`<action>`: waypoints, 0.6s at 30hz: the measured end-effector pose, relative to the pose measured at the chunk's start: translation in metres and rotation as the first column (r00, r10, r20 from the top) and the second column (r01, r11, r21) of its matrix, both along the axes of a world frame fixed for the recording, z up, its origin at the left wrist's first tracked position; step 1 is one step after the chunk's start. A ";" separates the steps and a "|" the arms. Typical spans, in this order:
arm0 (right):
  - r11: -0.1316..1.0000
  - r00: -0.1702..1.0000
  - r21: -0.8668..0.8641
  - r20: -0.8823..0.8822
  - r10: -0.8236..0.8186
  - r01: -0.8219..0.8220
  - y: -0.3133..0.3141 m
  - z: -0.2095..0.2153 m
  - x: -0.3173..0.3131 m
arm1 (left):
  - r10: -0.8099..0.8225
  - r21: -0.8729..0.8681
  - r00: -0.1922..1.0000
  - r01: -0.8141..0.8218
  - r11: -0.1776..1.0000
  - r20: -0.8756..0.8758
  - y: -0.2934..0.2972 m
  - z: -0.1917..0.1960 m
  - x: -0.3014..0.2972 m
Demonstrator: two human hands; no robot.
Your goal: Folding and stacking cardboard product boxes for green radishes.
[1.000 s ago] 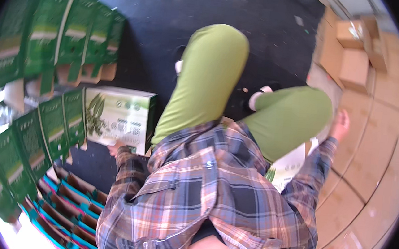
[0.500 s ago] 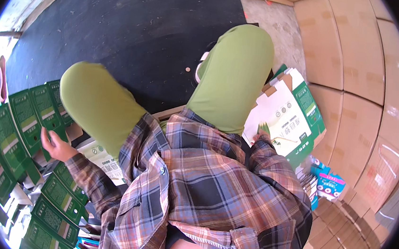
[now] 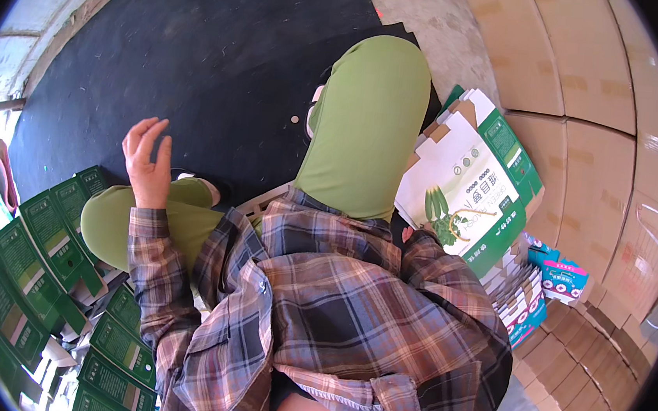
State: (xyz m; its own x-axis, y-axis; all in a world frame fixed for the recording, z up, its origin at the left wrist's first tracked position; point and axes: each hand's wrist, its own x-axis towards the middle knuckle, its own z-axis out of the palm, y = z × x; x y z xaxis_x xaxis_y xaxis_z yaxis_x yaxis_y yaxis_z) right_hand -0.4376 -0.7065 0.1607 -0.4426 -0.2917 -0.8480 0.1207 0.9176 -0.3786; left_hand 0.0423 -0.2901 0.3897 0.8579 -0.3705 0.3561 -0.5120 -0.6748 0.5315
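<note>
Hovering: left hand [image 3: 147, 160] is raised over the left knee, fingers apart, holding nothing. Right hand is hiding behind the flat green-and-white box [image 3: 468, 182] by the right thigh; can't tell its grip. Green boxes [image 3: 35, 258] are lying at left.

My left hand [image 3: 147, 160] is raised above my left knee [image 3: 121, 215], clear of everything, over the floor mat [image 3: 186, 44]. The flat carton [image 3: 468, 182] stands on edge just right of my right thigh [image 3: 367, 123], against my right side; my right hand is hidden behind my sleeve. Rows of folded cartons [image 3: 35, 258] lie overlapping at my left, below the knee. A stack of smaller boxes [image 3: 529, 289] sits right of the carton. Plain cardboard sheets [image 3: 590, 87] cover the floor further right.
</note>
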 end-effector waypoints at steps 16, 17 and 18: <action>0.803 0.813 -0.482 0.583 -0.006 0.351 -0.061 0.005 0.093 | -0.070 -0.105 0.912 0.030 0.994 -0.404 -0.006 -0.022 -0.001; 0.768 0.779 -0.523 0.625 0.051 0.369 -0.073 0.020 0.109 | -0.085 -0.119 0.906 0.039 0.992 -0.415 -0.010 -0.018 -0.001; 0.759 0.784 -0.559 0.611 0.105 0.334 -0.081 0.040 0.134 | -0.078 -0.107 0.907 0.036 0.994 -0.414 -0.009 -0.016 -0.001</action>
